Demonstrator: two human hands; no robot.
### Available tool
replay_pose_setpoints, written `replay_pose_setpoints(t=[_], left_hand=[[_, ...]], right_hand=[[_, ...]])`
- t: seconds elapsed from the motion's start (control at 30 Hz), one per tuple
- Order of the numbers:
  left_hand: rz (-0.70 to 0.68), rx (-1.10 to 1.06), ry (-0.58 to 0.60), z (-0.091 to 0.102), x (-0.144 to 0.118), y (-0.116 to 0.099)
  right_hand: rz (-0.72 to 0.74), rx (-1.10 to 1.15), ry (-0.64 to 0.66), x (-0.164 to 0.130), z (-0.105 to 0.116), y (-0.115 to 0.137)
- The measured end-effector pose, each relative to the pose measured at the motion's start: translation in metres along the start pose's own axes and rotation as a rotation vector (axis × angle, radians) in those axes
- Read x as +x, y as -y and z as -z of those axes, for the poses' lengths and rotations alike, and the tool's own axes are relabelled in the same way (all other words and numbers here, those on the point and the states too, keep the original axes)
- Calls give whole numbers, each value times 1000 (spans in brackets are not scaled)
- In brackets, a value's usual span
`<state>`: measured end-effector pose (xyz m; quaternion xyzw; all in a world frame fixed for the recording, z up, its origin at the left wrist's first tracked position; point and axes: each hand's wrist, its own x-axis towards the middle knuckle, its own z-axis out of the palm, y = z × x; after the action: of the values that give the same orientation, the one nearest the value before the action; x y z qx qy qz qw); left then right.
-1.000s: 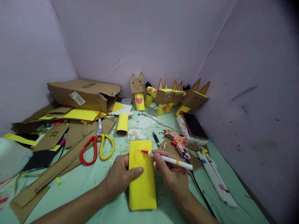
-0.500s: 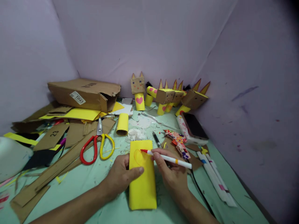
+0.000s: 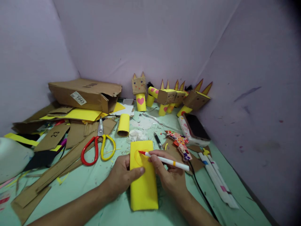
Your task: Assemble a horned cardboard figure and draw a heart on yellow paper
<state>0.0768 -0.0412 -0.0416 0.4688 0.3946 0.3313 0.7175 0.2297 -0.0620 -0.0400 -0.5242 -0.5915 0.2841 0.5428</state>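
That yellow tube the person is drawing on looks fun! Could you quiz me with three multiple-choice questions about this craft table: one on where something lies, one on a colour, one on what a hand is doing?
1. Where do the scissors lie?
A. left of the yellow tube
B. on top of the phone
C. inside the cardboard box

2. What colour is the marker's tip?
A. blue
B. red
C. green

3. What is the left hand doing?
A. cutting cardboard
B. resting on the bare table
C. pressing the yellow tube down, thumb on top

Answers:
1. A, the scissors rest on the green table and cardboard strips, left of the tube.
2. B, the tip at the drawn curve is red; the right hand grips the white barrel.
3. C, the thumb lies across the tube's yellow surface.
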Motion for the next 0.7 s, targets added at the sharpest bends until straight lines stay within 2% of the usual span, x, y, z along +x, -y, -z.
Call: replay_pose_setpoints(t=[0.07, 0.17, 0.23, 0.33, 0.43, 0.5, 0.6, 0.7], left_hand=[[12, -10, 15, 0, 0, 0], [46, -22, 20, 0, 1, -1], [74, -29, 19, 1, 1, -2], [123, -25, 25, 3, 3, -5], [179, -9, 74, 9, 5, -9], [202, -3, 119, 15, 6, -11], [231, -1, 163, 21, 7, -13], [254, -5, 203, 25, 7, -15]], right_hand=[[-27, 42, -5, 1, 3, -2], [-90, 188, -115, 5, 12, -7], [-83, 285, -182, 7, 19, -9], [-91, 313, -204, 10, 26, -8], [-127, 269, -166, 9, 30, -6], [-123, 181, -97, 9, 32, -5], [-58, 8, 39, 10, 37, -5], [16, -52, 135, 14, 43, -7]])
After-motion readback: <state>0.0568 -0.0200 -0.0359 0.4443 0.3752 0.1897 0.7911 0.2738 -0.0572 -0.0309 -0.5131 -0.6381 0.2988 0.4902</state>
